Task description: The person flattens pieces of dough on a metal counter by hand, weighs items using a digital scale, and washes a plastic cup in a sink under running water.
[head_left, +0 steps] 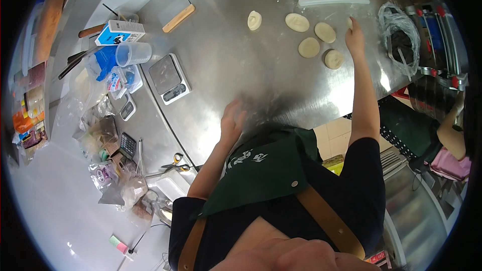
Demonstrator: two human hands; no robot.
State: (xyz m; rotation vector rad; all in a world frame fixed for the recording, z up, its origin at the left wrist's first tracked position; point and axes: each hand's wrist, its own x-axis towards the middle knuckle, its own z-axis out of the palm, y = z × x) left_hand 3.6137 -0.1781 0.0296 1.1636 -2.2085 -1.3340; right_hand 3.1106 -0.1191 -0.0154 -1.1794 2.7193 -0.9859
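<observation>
I see the right hand (355, 41) at a bit of dough (350, 23) on the steel table (216, 55), how open or tight I can't tell, and the left hand (232, 123) loosely curled, seemingly empty, and a careless sideways push could squash the dough circles (325, 32) nearby.

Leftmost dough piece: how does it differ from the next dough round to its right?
The leftmost dough piece looks smaller and lumpy; the next dough round looks wider and smoother. The leftmost piece lies apart; the next round sits near others. Both are pale and untouched.
</observation>
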